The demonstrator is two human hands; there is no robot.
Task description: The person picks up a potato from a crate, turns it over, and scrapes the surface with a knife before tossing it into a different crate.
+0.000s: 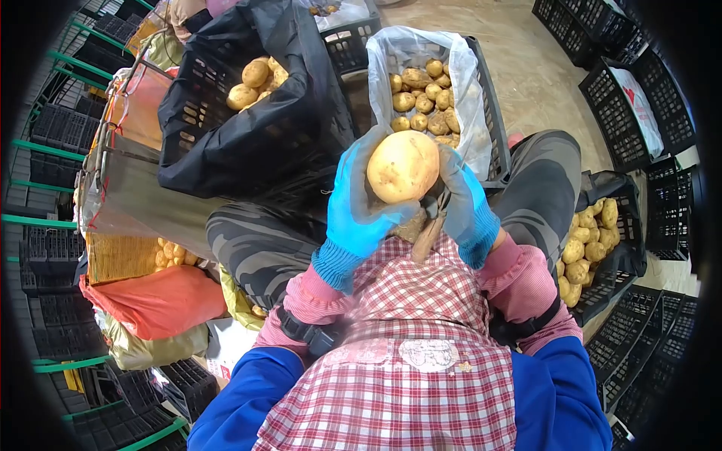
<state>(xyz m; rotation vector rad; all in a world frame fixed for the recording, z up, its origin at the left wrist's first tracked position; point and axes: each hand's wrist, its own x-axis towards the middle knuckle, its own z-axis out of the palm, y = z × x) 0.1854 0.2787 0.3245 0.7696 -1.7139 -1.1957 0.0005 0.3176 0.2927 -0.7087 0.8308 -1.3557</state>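
Observation:
A large pale-yellow potato (404,167) is held up in front of my apron. My left hand (356,207), in a blue and grey knitted glove, wraps round its left side with the thumb beneath it. My right hand (464,201), gloved alike, presses its fingers on the right side. Under the potato, between my wrists, a brown elongated object (428,239) shows in part; I cannot make out its kind. Just beyond my hands stands a black crate lined with white plastic (475,105), with several small potatoes (426,94) inside.
At front left is a crate lined with black plastic (301,143), holding potatoes (256,74). Another crate of potatoes (590,240) stands by my right leg. Stacked black crates (632,113) line the right side. A red sack (162,301) lies at left.

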